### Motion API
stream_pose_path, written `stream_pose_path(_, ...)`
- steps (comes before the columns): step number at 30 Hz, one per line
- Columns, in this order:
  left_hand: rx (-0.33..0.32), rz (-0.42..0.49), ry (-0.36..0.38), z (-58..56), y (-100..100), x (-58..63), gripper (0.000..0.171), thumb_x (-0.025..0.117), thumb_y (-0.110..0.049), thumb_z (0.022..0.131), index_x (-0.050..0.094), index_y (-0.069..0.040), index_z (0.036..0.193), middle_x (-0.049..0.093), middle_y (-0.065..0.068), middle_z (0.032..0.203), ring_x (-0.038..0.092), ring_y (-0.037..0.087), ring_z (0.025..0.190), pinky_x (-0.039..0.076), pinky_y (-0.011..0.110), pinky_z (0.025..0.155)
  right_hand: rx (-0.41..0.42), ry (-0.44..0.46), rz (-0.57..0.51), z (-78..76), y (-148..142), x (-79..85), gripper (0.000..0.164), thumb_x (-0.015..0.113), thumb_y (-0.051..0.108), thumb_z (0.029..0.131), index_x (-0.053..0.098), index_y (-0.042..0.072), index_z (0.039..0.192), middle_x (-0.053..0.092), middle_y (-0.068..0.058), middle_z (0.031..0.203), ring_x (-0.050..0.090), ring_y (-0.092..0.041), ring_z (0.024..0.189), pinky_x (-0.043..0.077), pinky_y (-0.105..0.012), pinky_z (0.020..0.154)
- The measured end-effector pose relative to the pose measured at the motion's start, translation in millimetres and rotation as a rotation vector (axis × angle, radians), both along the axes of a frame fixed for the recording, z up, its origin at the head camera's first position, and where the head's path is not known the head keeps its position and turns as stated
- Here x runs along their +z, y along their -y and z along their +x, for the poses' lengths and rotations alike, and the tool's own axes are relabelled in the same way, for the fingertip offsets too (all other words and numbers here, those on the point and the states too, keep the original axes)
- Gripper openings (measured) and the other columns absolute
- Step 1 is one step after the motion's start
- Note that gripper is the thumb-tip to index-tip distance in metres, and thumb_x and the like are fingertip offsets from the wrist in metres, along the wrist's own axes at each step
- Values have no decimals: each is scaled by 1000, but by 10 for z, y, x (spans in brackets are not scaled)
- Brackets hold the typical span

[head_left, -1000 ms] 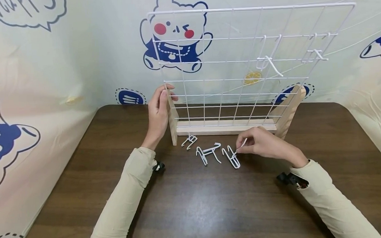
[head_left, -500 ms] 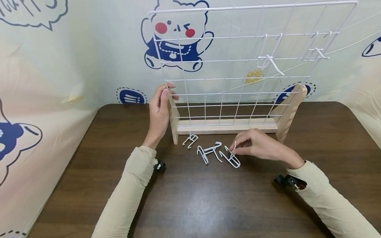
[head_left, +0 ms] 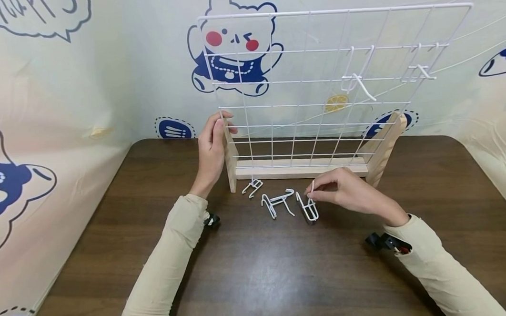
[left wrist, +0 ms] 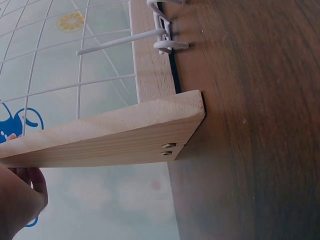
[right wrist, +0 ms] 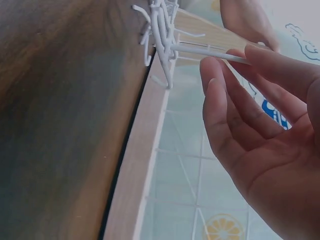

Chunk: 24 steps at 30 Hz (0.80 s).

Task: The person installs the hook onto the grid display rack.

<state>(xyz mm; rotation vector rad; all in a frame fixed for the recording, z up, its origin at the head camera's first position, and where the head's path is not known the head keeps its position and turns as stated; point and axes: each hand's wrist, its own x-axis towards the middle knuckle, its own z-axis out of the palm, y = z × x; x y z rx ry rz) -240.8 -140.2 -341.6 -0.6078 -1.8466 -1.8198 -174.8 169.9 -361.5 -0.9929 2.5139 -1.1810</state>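
My left hand (head_left: 211, 148) grips the upper part of the left wooden side panel (head_left: 231, 171) of a rack with a white wire grid (head_left: 335, 11). In the right wrist view, my right hand (right wrist: 265, 125) pinches the long prong of a white wire hook (right wrist: 210, 52) between thumb and forefinger. The head view shows this hook's looped frame (head_left: 311, 213) hanging tilted from the fingertips, low over the table. To its left lie another white hook (head_left: 276, 200) and a smaller-looking one (head_left: 252, 186), close to the rack's wooden base bar (head_left: 296, 172).
Two white hooks hang on the grid's upper right: one hook (head_left: 364, 87) with its prong pointing forward, another hook (head_left: 422, 72) nearer the edge. The right wooden side panel (head_left: 383, 149) stands behind my right hand. A printed curtain (head_left: 144, 54) backs the brown table (head_left: 242, 273).
My right hand has shifted slightly left and its grasp now sits on the prong's end, which points more upright. The hook's frame has tipped up a little. The left hand stays on the panel.
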Motion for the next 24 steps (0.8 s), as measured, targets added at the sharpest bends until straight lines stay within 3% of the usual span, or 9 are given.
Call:
stream_pose_path(11,-2,1,6,2,-2,6,31,37,-10,108,55,11,120,56,35,100,65,23,90,48,46,94,-55,-37,-8,73,-9,117,12,67,18,97,77,24,95,73,7,90,64,-11,79,52,-26,69)
stream_pose_path(24,-4,-4,4,-4,-1,9,31,37,-9,107,55,13,120,56,36,100,65,23,91,48,46,95,-114,-47,-133,140,62,200,14,65,20,98,76,19,90,72,8,78,70,-9,72,56,-28,66)
